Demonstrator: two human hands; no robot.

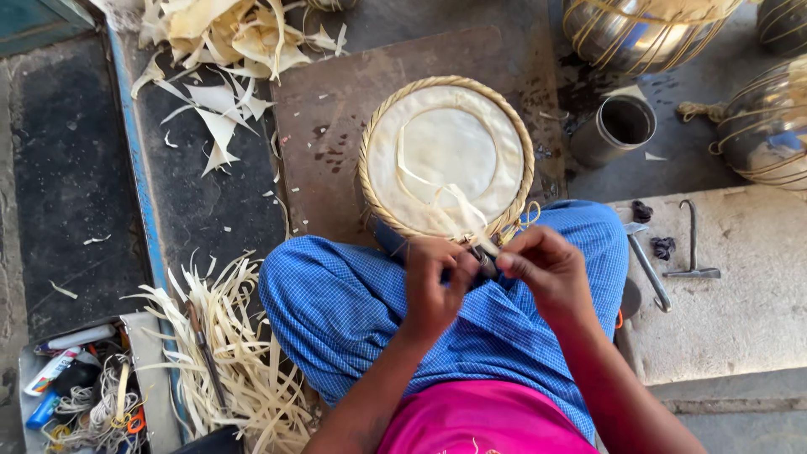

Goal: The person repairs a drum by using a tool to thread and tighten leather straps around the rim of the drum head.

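On the brown board (336, 101) just beyond the person's blue-checked knees stands a round cane-rimmed basket (446, 156) covered in pale leaf, its near edge touching the lap. Against that edge the left hand (433, 282) is curled shut around a dark tool (483, 261), while the right hand (546, 265) pinches a thin pale strip (458, 202) trailing off the basket's top. Loose cane strips (244, 353) lie heaped on the floor to the left, and a small metal cup (618, 126) stands well apart.
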